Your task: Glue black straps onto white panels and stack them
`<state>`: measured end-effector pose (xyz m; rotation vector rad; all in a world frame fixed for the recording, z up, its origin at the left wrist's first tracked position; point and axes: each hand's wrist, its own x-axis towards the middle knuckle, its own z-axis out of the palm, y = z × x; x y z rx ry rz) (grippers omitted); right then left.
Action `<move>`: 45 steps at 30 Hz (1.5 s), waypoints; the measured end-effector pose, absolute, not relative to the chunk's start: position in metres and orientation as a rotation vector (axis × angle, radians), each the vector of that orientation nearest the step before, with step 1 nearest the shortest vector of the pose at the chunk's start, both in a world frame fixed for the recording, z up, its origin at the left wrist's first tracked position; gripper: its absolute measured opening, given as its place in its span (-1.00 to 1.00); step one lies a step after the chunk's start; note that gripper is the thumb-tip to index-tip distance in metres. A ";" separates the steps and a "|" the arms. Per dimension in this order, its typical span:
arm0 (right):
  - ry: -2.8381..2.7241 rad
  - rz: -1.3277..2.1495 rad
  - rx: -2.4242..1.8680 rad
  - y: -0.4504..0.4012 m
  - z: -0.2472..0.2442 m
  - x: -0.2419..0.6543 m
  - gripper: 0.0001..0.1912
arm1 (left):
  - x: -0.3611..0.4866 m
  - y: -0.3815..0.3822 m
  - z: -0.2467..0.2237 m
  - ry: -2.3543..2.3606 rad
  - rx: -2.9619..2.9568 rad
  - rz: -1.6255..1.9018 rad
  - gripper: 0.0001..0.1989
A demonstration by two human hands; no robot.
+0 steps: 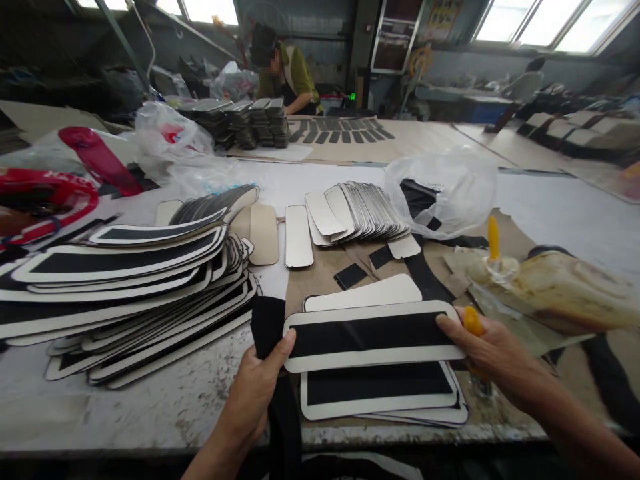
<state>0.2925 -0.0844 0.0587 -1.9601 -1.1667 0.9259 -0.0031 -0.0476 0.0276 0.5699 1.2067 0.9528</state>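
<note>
A long cream panel with a black strip down its middle [370, 335] is stretched level between my two hands. My left hand [257, 380] pinches its left end, thumb on top. A black fabric band [269, 320] rises beside that thumb, and more black material hangs below the hand. My right hand [483, 340] grips the panel's right end, thumb on the black strip. A yellow-handled tool [473, 322] shows at the same hand, its working end partly hidden. Under the held panel lie similar black-centred panels [377, 408], and a plain cream piece [365, 293] sits just behind.
Stacked black-and-cream panels [125, 260] fill the left side. Cream pieces [370, 210] lean in a row behind. A stained plastic glue container [575, 287] with an upright yellow handle [493, 239] stands right, near a clear bag [445, 190]. A co-worker [295, 77] bends over the far table.
</note>
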 end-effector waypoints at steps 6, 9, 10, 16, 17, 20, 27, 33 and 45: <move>-1.171 0.989 -1.935 -0.085 0.053 0.293 -0.63 | -0.001 -0.049 0.029 1.263 0.642 0.953 -0.57; -0.915 1.286 -1.673 -0.086 0.055 0.291 -0.64 | 0.001 -0.048 0.033 1.168 0.421 0.905 -0.54; -0.812 1.367 -1.598 -0.087 0.055 0.291 -0.64 | 0.003 -0.048 0.035 1.140 0.350 0.890 -0.54; -0.535 1.483 -1.458 -0.091 0.057 0.294 -0.67 | 0.008 -0.050 0.038 1.056 0.129 0.814 -0.54; -0.566 1.498 -1.450 -0.092 0.058 0.295 -0.68 | 0.008 -0.050 0.038 1.083 0.143 0.811 -0.53; -0.761 1.512 -1.461 -0.094 0.061 0.300 -0.65 | 0.005 -0.050 0.036 1.212 0.241 0.823 -0.51; -1.053 1.380 -1.619 -0.098 0.058 0.312 -0.56 | -0.002 -0.043 0.025 1.378 0.468 0.760 -0.57; -1.127 1.318 -1.766 -0.101 0.056 0.309 -0.52 | 0.002 -0.047 0.023 1.308 0.524 0.810 -0.54; -1.249 1.151 -2.005 -0.113 0.045 0.312 -0.53 | -0.011 -0.061 0.025 1.206 0.623 0.837 -0.67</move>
